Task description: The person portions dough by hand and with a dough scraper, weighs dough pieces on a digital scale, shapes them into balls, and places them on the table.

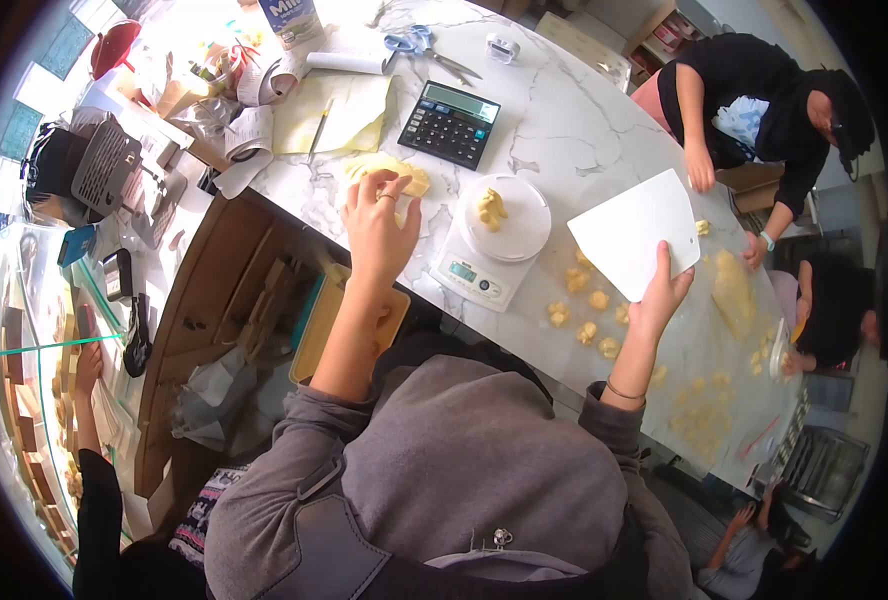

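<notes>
My right hand [663, 287] is closed on the edge of a white plastic dough scraper [636, 232], raised above the table. Below and around it lie several small dough pieces [587, 332]. Over a larger lump of yellow dough [412, 178] hovers my left hand [380, 228], fingers bent and apart, with nothing visible between them; whether the fingertips touch the dough I cannot tell. Between my hands stands a white kitchen scale [482, 284], its round pan carrying a lump of dough [491, 208]. The digits on its display are too small to read.
Behind the scale lie a calculator [449, 124], scissors [426, 50] and a pen [320, 130] on yellowish paper [357, 112]. A milk carton [290, 20] stands farther back. Another person in black [744, 75] leans at the right edge, near more dough [732, 295].
</notes>
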